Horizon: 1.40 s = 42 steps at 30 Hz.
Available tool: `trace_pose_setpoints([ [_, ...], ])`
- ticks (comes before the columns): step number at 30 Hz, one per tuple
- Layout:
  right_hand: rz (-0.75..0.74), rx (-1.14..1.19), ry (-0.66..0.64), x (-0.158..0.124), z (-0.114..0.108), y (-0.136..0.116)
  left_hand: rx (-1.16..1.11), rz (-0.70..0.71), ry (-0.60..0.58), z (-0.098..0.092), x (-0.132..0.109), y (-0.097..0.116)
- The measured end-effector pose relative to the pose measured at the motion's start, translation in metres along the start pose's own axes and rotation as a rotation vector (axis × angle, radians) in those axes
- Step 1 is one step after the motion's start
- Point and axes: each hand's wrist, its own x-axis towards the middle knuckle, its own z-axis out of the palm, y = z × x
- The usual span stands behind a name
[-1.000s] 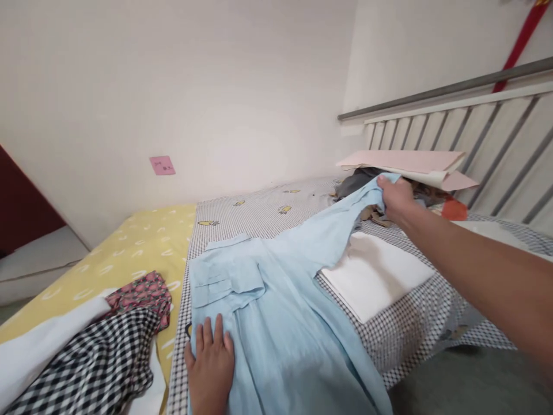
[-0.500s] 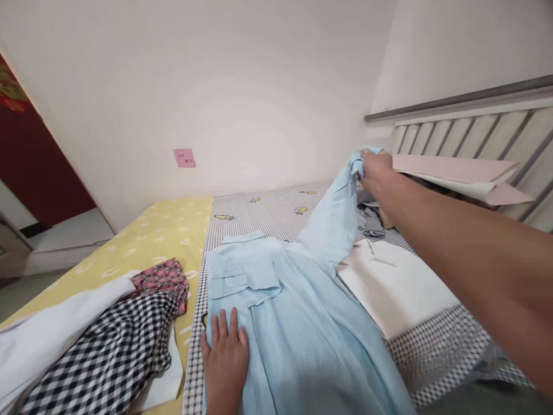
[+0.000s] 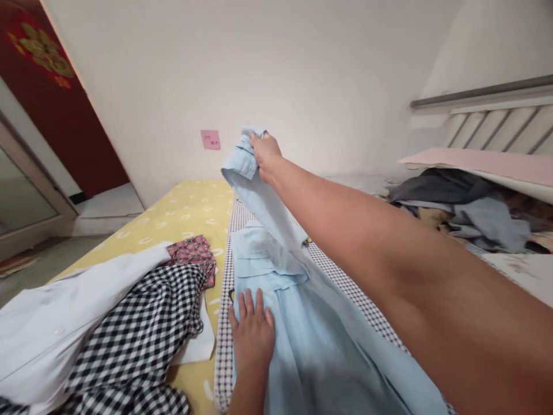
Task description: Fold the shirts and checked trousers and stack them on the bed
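A light blue shirt (image 3: pixel 302 334) lies spread on a checked sheet (image 3: pixel 224 346) on the bed. My left hand (image 3: pixel 253 334) rests flat on its body, fingers stretched out, just below the chest pocket. My right hand (image 3: pixel 264 154) is raised above the bed and grips the cuff end of the shirt's sleeve (image 3: pixel 259 196), holding it up and over toward the left.
A black-and-white checked garment (image 3: pixel 129 340), a white garment (image 3: pixel 64 328) and a pink patterned cloth (image 3: pixel 194 253) lie on the yellow sheet (image 3: pixel 181 213) at left. A heap of grey clothes (image 3: pixel 466 202) under pink card (image 3: pixel 484 161) sits by the headboard at right.
My right hand has lifted the sleeve from the far right and swung it up and leftward across the shirt. My left hand has stayed flat on the shirt. The view has turned left.
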Motion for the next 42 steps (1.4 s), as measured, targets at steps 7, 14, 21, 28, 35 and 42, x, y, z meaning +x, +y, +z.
trace_pose_setpoints([
  [7, 0.363, -0.225, -0.349, -0.061, 0.03, 0.038, -0.137, -0.05, -0.039, -0.008, -0.001, 0.004],
  [14, 0.574, -0.553, -0.387, -0.11, -0.053, 0.05, -0.121, -0.046, 0.035, -0.008, -0.003, 0.004],
  [21, 0.588, -0.558, -0.252, -0.215, -0.186, 0.036, -0.033, -0.003, 0.047, -0.006, 0.0, 0.003],
  [28, 0.653, -0.596, -0.19, -0.383, -0.302, 0.025, 0.027, 0.018, 0.019, -0.014, 0.001, 0.006],
  [35, 0.781, -0.644, -0.235, -0.46, -0.323, 0.002, 0.031, 0.003, -0.028, -0.018, 0.004, 0.01],
  [42, 0.782, -0.841, -0.464, -0.489, -0.289, -0.017, 0.026, 0.006, -0.03, -0.018, 0.005, 0.009],
])
